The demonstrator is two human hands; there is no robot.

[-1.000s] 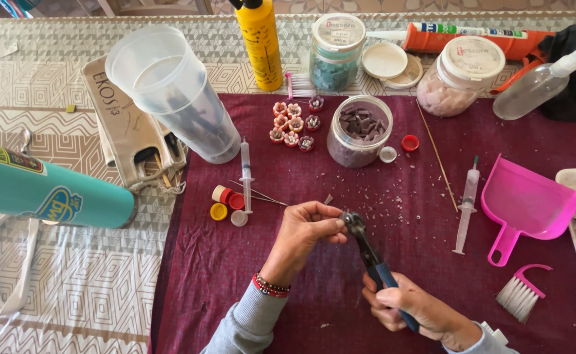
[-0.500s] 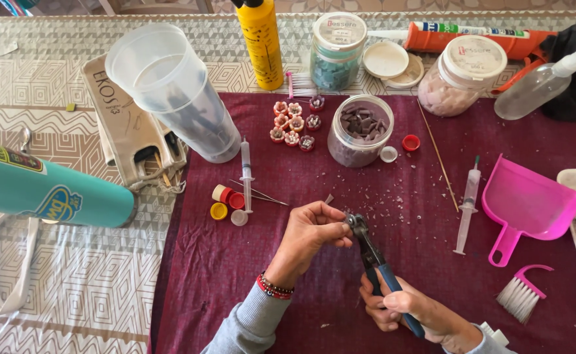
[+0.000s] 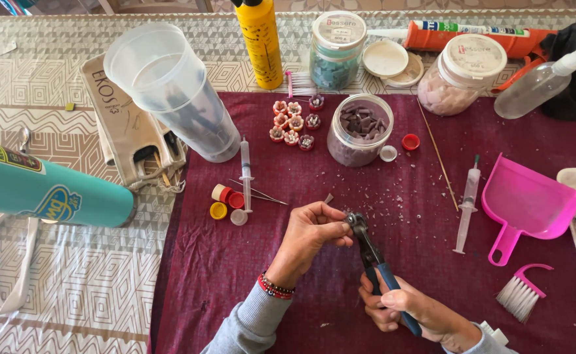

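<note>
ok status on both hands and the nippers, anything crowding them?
Right hand closed on blue-handled nippers. Left hand pinches at the nipper head; piece there too small to tell. Syringe and bottle caps lie apart to the left, not crowding.

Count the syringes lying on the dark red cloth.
2: one syringe left of centre, beside the small caps; another syringe on the right, next to the pink dustpan. None seems hidden.

Nippers: dark metal head, blue plastic grips; maroon cloth matt.
</note>
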